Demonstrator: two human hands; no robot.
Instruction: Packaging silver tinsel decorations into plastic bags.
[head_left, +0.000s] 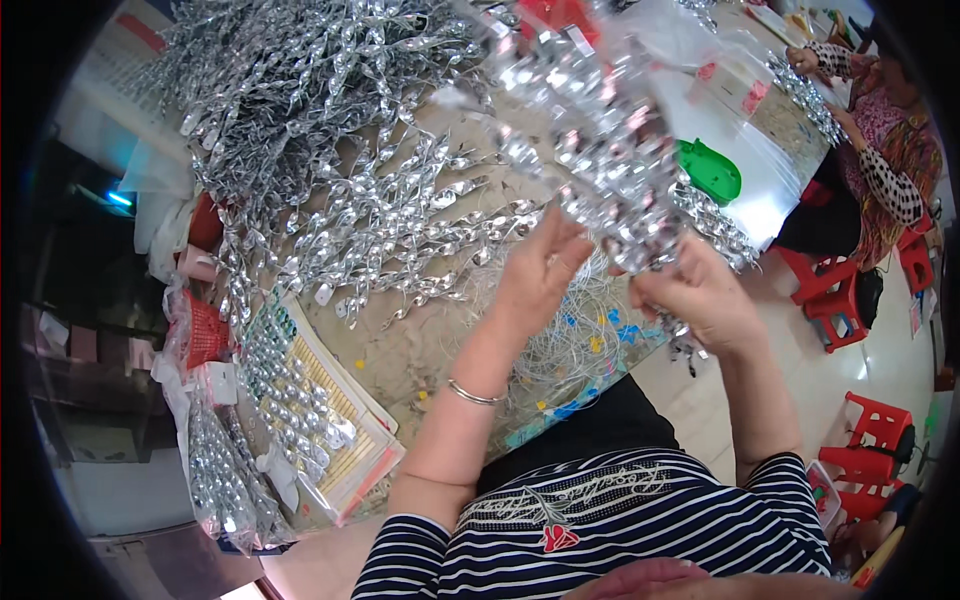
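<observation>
A thick bundle of shiny silver twisted strips point(625, 150) rises in front of me, blurred by motion at its upper end. My right hand point(700, 290) is closed round its lower end, and a few strip ends stick out below the fist. Close beside the bundle's left edge is my left hand point(545, 268), its fingers curled in; what they pinch, if anything, is hidden. A silver bangle point(475, 393) circles my left wrist. Beneath both hands lies a tangle of clear thread point(545, 340) with small blue and yellow bits.
A big heap of silver strips point(300, 90) covers the table's far left, with looser strips point(400, 220) before it. Papers point(345, 400) and bagged strips point(225, 470) lie at left. Right are a green plastic dish point(710, 170), red stools point(835, 300) and another person point(885, 150) holding strips.
</observation>
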